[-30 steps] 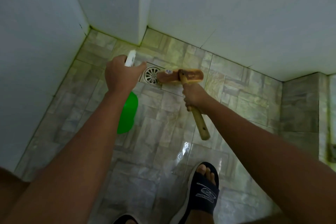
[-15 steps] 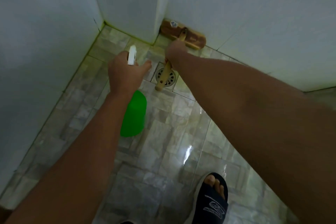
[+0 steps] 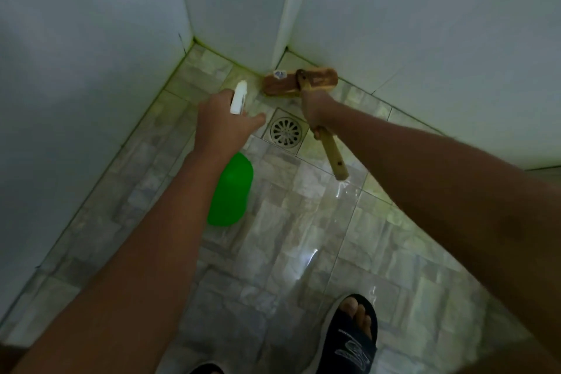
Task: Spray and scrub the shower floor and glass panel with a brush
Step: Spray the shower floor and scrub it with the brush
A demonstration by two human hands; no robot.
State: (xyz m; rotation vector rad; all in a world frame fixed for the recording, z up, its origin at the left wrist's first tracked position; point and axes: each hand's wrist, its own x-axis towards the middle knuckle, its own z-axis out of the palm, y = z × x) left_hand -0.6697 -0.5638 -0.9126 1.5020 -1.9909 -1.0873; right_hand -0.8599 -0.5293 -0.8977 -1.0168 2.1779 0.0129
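Wooden brush [image 3: 299, 82], its head lying on the tiled shower floor [image 3: 273, 252] at the foot of the white wall [image 3: 425, 24], close to the corner where a narrow white upright [image 3: 285, 9] meets the floor. A small sticker shows on the left end of the brush head. The handle runs back and to the right, its free end projecting past the right hand [image 3: 317, 109], which is wrapped closed around the handle just behind the head. Immediately below the brush head, a square metal drain [image 3: 285, 132] is set into the floor, between the two hands. The left hand [image 3: 221, 124] is closed around the neck of a spray bottle [image 3: 232, 191]; the white nozzle points up toward the corner and the green body hangs below the wrist, over the floor. The forefinger is stretched out toward the drain. Wet glare marks the tiles in mid-floor. At lower right, a foot in a dark sandal [image 3: 349, 340] stands on the tiles; the tip of a second sandal is at the bottom edge.
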